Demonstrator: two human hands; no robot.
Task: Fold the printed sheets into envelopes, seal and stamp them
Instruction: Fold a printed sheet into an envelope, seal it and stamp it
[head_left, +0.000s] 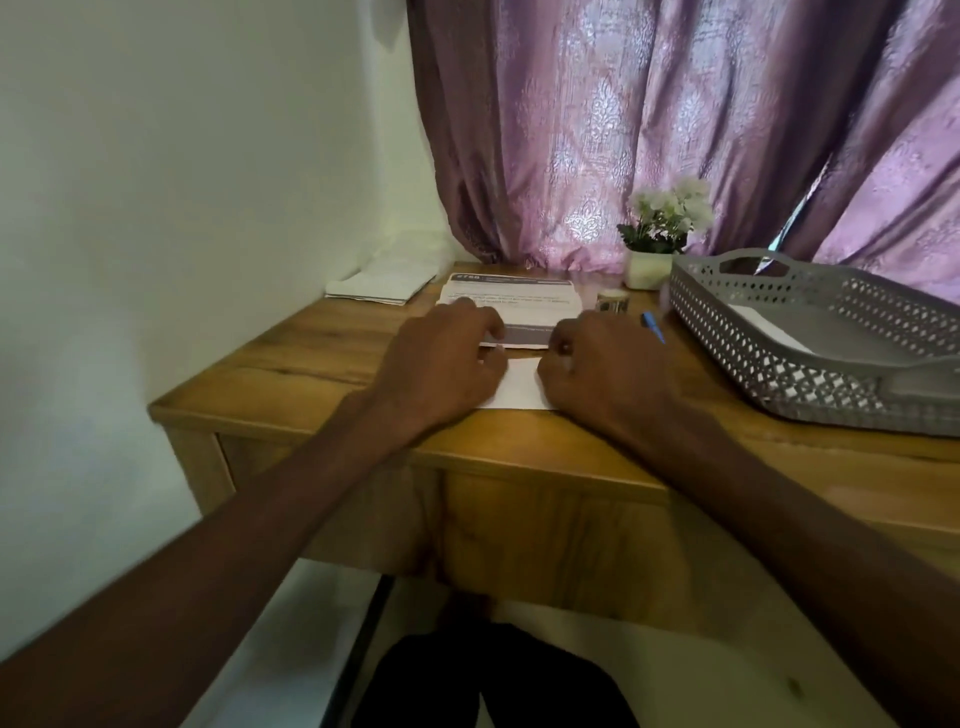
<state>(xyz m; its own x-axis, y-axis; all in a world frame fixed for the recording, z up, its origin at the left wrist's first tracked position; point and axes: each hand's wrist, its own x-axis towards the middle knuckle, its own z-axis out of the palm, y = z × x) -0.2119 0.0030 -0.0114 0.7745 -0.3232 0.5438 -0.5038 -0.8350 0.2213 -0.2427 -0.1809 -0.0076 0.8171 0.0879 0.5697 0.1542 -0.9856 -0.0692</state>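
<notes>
Presently: fold in progress on one printed sheet (511, 312), lying near the middle of the table (291, 358), a little back from its front edge; near portion of the sheet turned up so its blank back (519, 387) faces up, printed part showing beyond the hands. Left hand (441, 364) and right hand (605, 371) sit side by side on the folded flap, fingers curled down onto the paper at the flap's far edge; judged to be lining that edge up and pinning it so the crease runs square; whether fingertips pinch or only press, cannot tell. Envelopes (384, 283) stacked at the back left corner, out of the folding area; grey basket (779, 364) along the right edge, something white inside. Small roll (613, 301) and blue pen (653, 326) beside the basket, within the right hand's reach; flower pot (652, 267) at the back edge by the curtain (649, 114).
</notes>
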